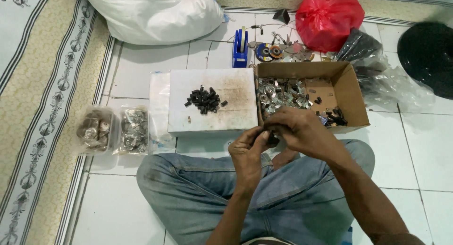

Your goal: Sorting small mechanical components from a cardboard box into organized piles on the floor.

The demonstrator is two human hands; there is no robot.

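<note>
Legs: jeans (198, 188), crossed on the tiled floor (424, 150).
Left hand (249, 153): fingers pinched together on a small dark part (272, 140), mostly hidden.
Right hand (302, 129): curled shut on the same part.
Advice: best held firmly, close over the lap.
Far: cardboard box (347, 87) of metal clips; black pieces (205, 100) on a white box (236, 115).

White tiled floor (424, 146) with dark grout lines fills the scene under flat, even light, while a cream patterned carpet (42, 108) with a floral border runs down the left side and along the top edge.
</note>
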